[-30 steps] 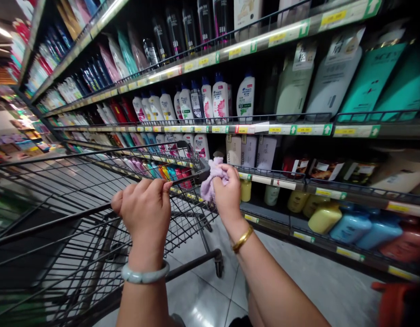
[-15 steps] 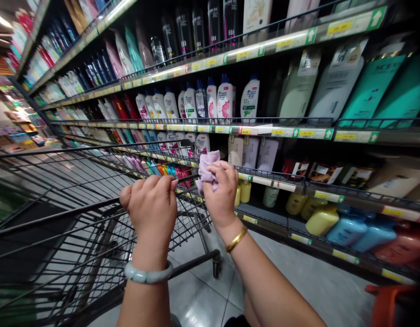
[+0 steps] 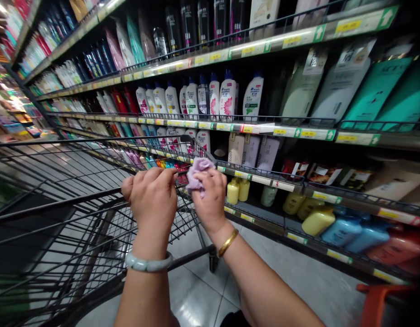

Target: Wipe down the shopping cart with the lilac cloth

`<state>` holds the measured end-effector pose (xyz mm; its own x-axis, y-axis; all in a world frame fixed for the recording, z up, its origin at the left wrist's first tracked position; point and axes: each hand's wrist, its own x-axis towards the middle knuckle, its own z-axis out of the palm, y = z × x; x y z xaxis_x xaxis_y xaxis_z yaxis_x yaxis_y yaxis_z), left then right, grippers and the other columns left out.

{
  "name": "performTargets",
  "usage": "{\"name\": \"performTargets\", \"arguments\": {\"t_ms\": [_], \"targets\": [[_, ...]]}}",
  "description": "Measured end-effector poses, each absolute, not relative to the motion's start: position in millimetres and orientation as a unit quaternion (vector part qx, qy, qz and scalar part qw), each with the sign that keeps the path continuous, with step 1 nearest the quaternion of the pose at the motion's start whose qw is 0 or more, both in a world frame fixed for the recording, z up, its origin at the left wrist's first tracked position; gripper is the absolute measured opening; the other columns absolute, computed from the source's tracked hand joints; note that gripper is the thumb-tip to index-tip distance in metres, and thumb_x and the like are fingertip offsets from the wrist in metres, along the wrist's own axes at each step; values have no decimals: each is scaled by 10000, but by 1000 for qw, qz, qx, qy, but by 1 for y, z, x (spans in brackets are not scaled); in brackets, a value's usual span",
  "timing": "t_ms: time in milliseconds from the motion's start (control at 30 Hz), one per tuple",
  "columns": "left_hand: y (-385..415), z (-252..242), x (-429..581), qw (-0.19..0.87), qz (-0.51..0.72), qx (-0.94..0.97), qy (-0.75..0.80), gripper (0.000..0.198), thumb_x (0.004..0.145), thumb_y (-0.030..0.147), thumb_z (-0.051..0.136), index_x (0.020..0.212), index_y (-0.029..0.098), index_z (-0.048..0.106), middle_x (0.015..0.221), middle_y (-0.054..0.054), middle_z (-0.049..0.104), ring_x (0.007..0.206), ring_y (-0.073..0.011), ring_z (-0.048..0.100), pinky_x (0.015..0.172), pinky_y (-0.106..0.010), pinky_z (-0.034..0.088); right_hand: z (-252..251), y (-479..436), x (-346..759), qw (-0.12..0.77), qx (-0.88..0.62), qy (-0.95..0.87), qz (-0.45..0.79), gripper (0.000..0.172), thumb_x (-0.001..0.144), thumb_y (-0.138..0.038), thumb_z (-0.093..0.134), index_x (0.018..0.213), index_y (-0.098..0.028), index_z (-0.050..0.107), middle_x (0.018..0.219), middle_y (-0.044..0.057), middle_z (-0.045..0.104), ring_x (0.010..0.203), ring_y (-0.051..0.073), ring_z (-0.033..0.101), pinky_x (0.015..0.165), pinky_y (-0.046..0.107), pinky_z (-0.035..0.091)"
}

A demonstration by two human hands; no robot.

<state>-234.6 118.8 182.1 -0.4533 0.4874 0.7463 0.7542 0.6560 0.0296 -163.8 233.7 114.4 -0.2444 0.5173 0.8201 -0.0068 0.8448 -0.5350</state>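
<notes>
My left hand (image 3: pixel 151 200), with a pale jade bangle (image 3: pixel 149 263) on its wrist, is closed around the rim bar of a black wire shopping cart (image 3: pixel 76 200). Beside it, my right hand (image 3: pixel 210 197) grips a crumpled lilac cloth (image 3: pixel 199 173) at the cart's near corner. A gold bangle (image 3: pixel 228 243) circles that wrist. The cloth lies against the cart's rim; the part under my fingers is hidden.
Shelves of bottles run along the right and far side, with white shampoo bottles (image 3: pixel 227 97) on a middle tier. Yellow and blue pump bottles (image 3: pixel 342 229) stand lower. An orange-red object (image 3: pixel 383 299) sits at lower right on the tiled floor (image 3: pixel 203 290).
My right hand has moved left and slightly down with the cloth, closer to my left hand. The left hand keeps its hold on the cart's bar. The view has shifted slightly.
</notes>
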Motion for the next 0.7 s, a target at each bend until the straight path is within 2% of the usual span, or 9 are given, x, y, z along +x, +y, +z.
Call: {"name": "performTargets", "arguments": {"t_ms": [133, 233, 333, 467, 533, 700], "targets": [[114, 183, -237, 361, -228, -371, -825, 408, 1050, 437, 399, 1091, 293, 778, 1118, -93, 725, 1080, -306, 582, 1023, -507, 352, 104, 237, -166, 559, -90, -802, 189, 346, 835, -91, 650, 1086, -303, 757, 1238, 48, 642, 1185, 250, 525, 1101, 414, 458], [108, 184, -241, 369, -248, -328, -833, 409, 1042, 500, 421, 1045, 289, 772, 1141, -100, 716, 1113, -317, 572, 1120, -586, 282, 100, 257, -164, 596, -179, -753, 214, 251, 862, -111, 632, 1019, -266, 753, 1206, 66, 648, 1180, 253, 537, 1078, 424, 463], [107, 182, -244, 376, -241, -314, -838, 413, 1042, 512, 408, 1021, 290, 756, 1055, -94, 724, 1073, -320, 563, 1085, -601, 294, 95, 256, -169, 605, -234, -723, 237, 256, 868, -107, 610, 1049, -236, 737, 1235, 93, 627, 1197, 258, 533, 1078, 435, 461], [110, 180, -247, 375, -228, -313, -842, 433, 1049, 505, 372, 1042, 300, 754, 1016, -89, 722, 1040, -313, 566, 1042, -576, 305, 89, 231, -179, 539, -79, -812, 208, 330, 857, -115, 663, 1129, -281, 747, 1254, 72, 633, 1198, 247, 510, 1091, 401, 467], [109, 181, -248, 374, -227, -325, -839, 415, 1047, 502, 391, 1065, 308, 758, 1041, -87, 730, 1051, -314, 574, 1038, -571, 316, 88, 230, -180, 521, -51, -830, 194, 345, 854, -113, 673, 1128, -304, 757, 1255, 59, 638, 1202, 245, 507, 1104, 397, 462], [98, 183, -248, 364, -263, -354, -821, 357, 1040, 477, 444, 1167, 341, 749, 1146, -65, 732, 1133, -301, 599, 1084, -567, 339, 84, 248, -181, 568, -207, -760, 236, 284, 848, -105, 639, 1055, -256, 762, 1228, 78, 620, 1186, 249, 535, 1081, 413, 467]]}}
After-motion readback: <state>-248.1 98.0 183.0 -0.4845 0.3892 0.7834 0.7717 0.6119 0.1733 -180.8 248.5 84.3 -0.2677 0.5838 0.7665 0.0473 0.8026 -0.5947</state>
